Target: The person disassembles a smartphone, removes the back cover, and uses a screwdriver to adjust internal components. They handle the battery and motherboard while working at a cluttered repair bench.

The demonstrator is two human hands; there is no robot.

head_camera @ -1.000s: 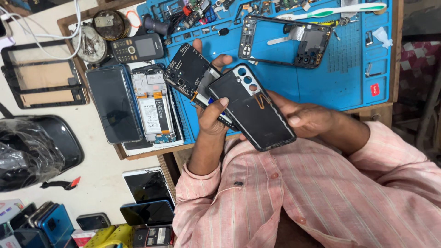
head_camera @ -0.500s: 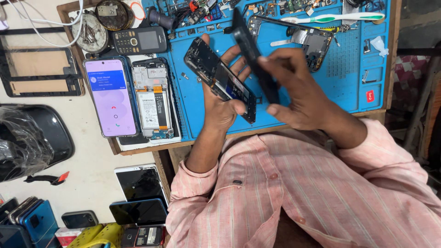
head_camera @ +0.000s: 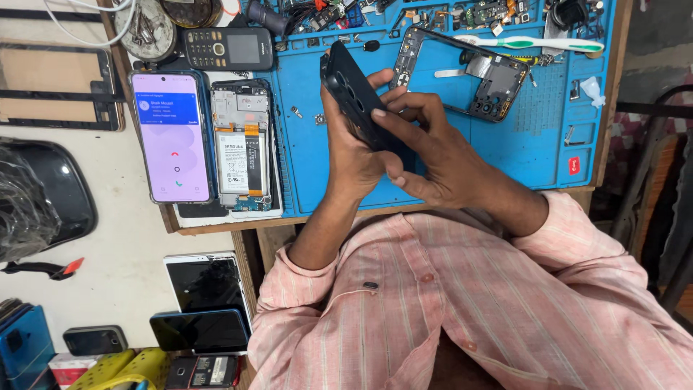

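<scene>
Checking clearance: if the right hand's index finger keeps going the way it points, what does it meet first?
The right hand points up-left; its index fingertip already rests on the dark phone, so it meets that first.

The dark phone's (head_camera: 354, 94) lower half is hidden behind both hands.
</scene>
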